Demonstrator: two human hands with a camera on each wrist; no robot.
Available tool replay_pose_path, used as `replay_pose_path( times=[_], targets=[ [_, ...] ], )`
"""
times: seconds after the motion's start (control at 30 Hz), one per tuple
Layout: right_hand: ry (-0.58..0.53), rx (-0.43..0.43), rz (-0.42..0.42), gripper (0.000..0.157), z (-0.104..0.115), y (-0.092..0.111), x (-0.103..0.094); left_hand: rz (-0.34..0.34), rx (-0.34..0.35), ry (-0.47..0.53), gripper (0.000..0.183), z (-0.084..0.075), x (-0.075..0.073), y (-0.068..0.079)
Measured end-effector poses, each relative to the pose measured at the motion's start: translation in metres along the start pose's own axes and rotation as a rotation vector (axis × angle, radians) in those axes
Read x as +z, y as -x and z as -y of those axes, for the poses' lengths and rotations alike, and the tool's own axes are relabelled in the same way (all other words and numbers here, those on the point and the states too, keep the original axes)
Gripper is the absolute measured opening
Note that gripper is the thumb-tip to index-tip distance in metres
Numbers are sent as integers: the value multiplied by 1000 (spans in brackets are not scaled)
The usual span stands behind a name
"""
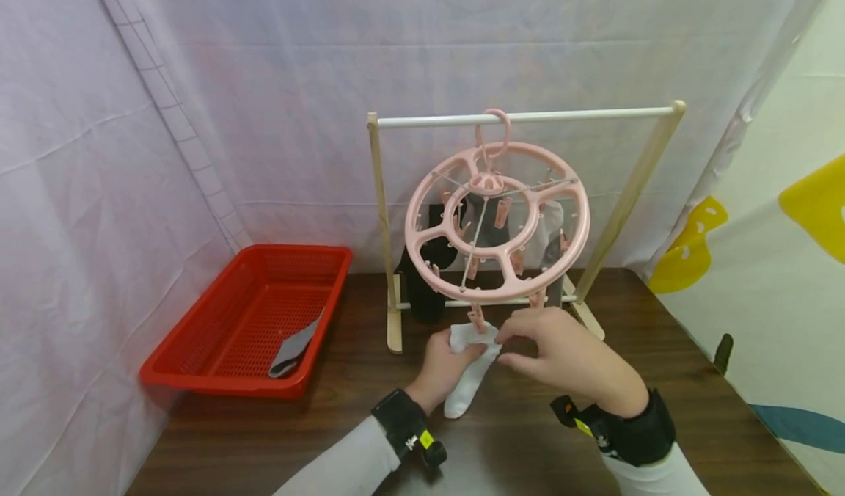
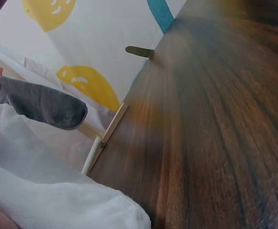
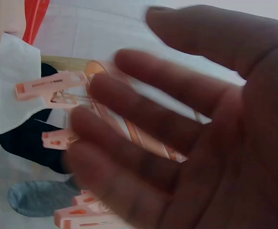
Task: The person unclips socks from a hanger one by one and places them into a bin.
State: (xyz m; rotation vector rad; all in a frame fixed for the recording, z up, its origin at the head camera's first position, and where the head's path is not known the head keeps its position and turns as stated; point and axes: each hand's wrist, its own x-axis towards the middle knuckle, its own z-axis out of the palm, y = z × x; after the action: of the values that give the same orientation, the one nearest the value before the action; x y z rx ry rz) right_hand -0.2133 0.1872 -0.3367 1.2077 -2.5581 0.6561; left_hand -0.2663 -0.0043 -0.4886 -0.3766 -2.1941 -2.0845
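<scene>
My left hand (image 1: pixel 444 367) grips a white sock (image 1: pixel 466 389) near its top, the thumb lying across the fabric. The sock's toe hangs down toward the table, and in the left wrist view the white sock (image 2: pixel 57 191) fills the lower left. A pink clip (image 1: pixel 477 318) from the hanger's front rim meets the sock's upper edge; in the right wrist view this clip (image 3: pixel 50 88) overlaps the white cloth. Just right of the sock is my right hand (image 1: pixel 561 349), its fingers (image 3: pixel 143 105) spread loosely with nothing between them. Above both hands hangs the round pink hanger (image 1: pixel 508 290).
A wooden rack with a white bar (image 1: pixel 587 115) carries the hanger. Black socks (image 1: pixel 425 290) and a grey sock (image 2: pixel 46 102) hang from other clips. At left, a red basket (image 1: pixel 198 382) holds a grey cloth piece (image 1: pixel 293 349). White curtain surrounds the brown table (image 1: pixel 528 445).
</scene>
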Motion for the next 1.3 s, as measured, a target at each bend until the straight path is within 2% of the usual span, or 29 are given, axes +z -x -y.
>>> replay_pose_path(
  times=[0.13, 0.27, 0.43, 0.57, 0.73, 0.83, 0.93, 1.07, 1.3],
  targets=[
    [21, 101, 131, 22, -5, -4, 8, -10, 12, -17, 33, 3, -1, -3],
    [41, 165, 159, 25, -11, -9, 14, -22, 16, -28, 33, 6, -2, -5],
    [108, 256, 70, 24, -19, -13, 24, -38, 34, -37, 33, 8, -2, -7],
    [109, 287, -13, 36, -28, -15, 35, -35, 32, -28, 34, 10, -1, -7],
    [-79, 231, -96, 60, -38, -24, 50, -20, 26, -24, 34, 10, -1, -6],
    [-195, 207, -156, 65, -41, -29, 58, -19, 25, -32, 34, 9, -1, -5],
    [-263, 235, -230, 56, -42, -31, 66, -22, 23, -45, 32, 9, 0, -4],
    [-298, 304, -304, 43, -41, -31, 71, -22, 34, -65, 29, 9, 1, -2],
    [-384, 340, -363, 41, -34, -33, 71, -11, 42, -66, 29, 7, 3, 0]
  ],
)
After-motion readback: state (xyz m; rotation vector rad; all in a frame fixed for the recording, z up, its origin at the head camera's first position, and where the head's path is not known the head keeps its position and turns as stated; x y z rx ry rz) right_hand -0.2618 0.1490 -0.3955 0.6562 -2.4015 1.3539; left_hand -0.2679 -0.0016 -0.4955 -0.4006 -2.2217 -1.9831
